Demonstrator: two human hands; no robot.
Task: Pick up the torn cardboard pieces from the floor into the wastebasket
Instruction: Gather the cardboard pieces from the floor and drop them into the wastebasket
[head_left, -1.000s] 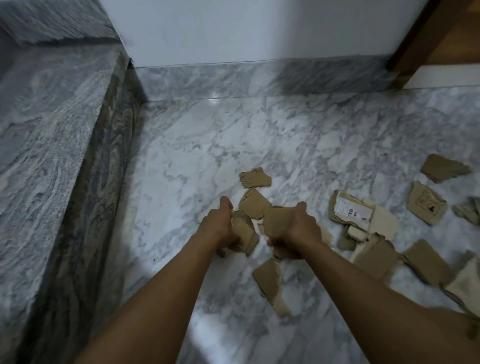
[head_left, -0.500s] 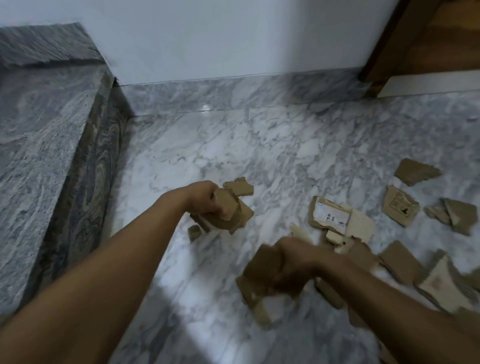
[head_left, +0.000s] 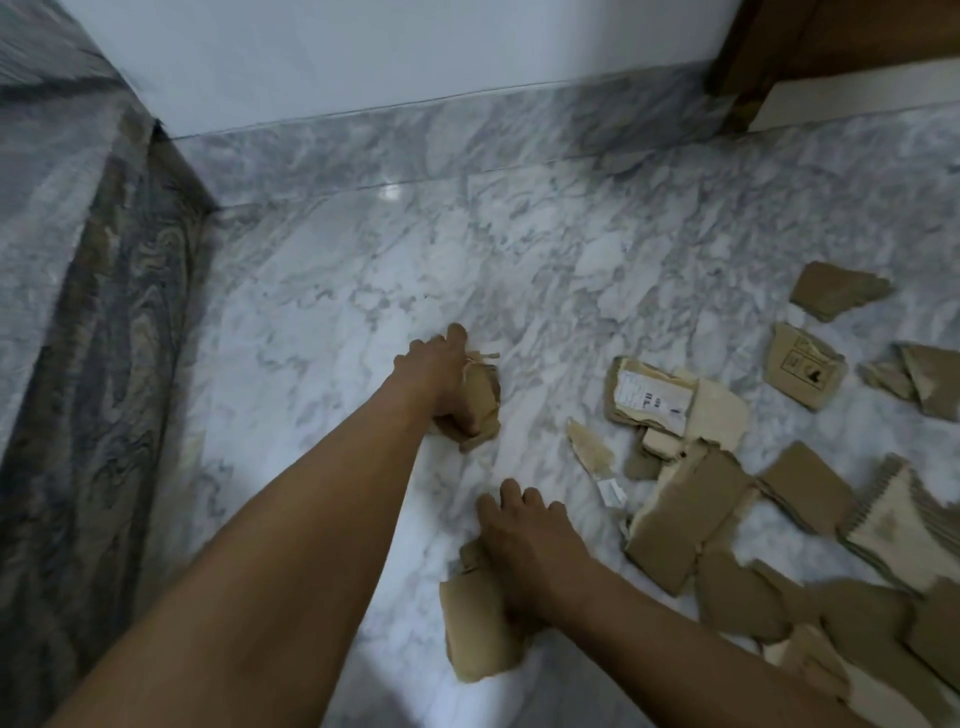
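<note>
My left hand (head_left: 441, 374) is closed around a small stack of brown cardboard pieces (head_left: 480, 397), held low over the marble floor (head_left: 332, 322). My right hand (head_left: 524, 540) lies lower in view, pressing down on and gripping another brown cardboard piece (head_left: 475, 636) that lies on the floor. Several more torn pieces lie scattered to the right, among them one with a white label (head_left: 652, 395) and a large flat one (head_left: 685, 512). No wastebasket is in view.
A raised grey stone ledge (head_left: 78, 291) runs along the left side. A white wall with a marble skirting (head_left: 467, 130) closes the far side. A wooden door frame (head_left: 748, 47) stands at the top right.
My left hand has gathered the last pieces from its spot and holds them bunched. My right hand has come down onto the cardboard piece on the floor nearer to me.
</note>
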